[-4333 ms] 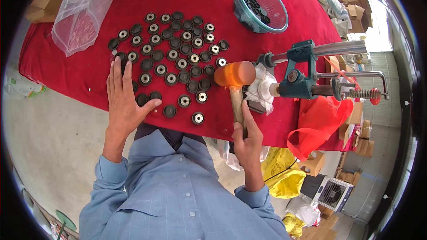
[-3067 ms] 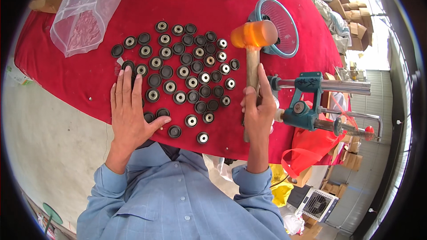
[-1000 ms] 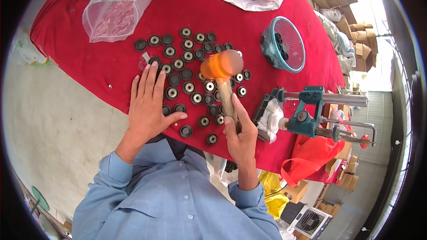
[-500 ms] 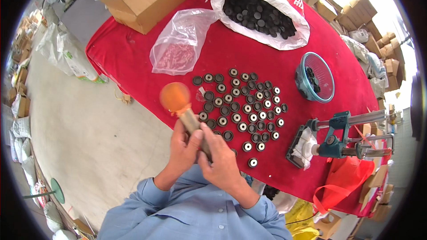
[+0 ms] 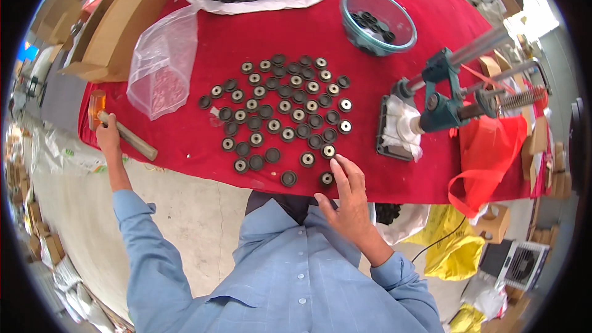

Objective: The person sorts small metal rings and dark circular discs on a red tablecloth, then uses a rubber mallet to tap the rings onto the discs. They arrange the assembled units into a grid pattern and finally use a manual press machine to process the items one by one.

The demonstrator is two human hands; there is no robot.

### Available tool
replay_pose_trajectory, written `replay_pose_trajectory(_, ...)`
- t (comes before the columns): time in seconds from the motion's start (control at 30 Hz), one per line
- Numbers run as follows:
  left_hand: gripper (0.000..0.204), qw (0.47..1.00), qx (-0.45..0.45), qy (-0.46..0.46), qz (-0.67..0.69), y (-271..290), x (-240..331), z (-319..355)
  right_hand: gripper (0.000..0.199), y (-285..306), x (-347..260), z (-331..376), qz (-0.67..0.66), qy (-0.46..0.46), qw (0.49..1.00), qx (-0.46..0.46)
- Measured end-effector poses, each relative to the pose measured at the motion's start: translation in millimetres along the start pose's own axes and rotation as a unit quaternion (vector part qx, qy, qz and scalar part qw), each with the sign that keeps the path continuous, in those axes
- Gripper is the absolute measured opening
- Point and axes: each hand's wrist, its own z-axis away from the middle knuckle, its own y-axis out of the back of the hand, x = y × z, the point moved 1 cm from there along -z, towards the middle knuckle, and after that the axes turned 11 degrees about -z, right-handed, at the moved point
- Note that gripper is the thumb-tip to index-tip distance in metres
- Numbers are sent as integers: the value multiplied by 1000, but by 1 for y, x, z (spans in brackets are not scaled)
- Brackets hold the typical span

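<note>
At the table's left edge, my left hand is closed on the wooden handle of a mallet, just beside its translucent orange head. The mallet appears to lie on the red cloth. My right hand reaches over the front edge with fingers apart and nothing in it. Its fingertips are close to a black disc with a metal centre; whether they touch it I cannot tell. Farther back, several similar discs are spread in a loose group, some with metal centres, others plain black cups.
A teal hand press with white cloth on its base stands at the right. Beyond the discs are a blue plastic basket of black parts and a white sack of black discs. A clear bag and cardboard box sit at left.
The mallet went from in front of my body, in both hands, to the table's left edge in my left hand. My right hand let go and moved right beside the discs. The view shifted.
</note>
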Motion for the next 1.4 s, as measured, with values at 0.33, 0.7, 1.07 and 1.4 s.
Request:
replay_pose_trajectory(0.33,67,986,129,-63,-82,-34,5,-22,83,4,24,23,-10,-57,998,33)
replay_pose_trajectory(0.7,46,916,-143,-323,189,42,163,284,78,10,34,16,-5,-67,998,20)
replay_pose_trajectory(1.07,81,895,-149,-390,154,28,214,393,78,-27,20,-14,-10,-36,999,16)
replay_pose_trajectory(1.4,52,906,-180,-373,88,1,255,380,60,-36,31,-48,-31,-45,997,51)
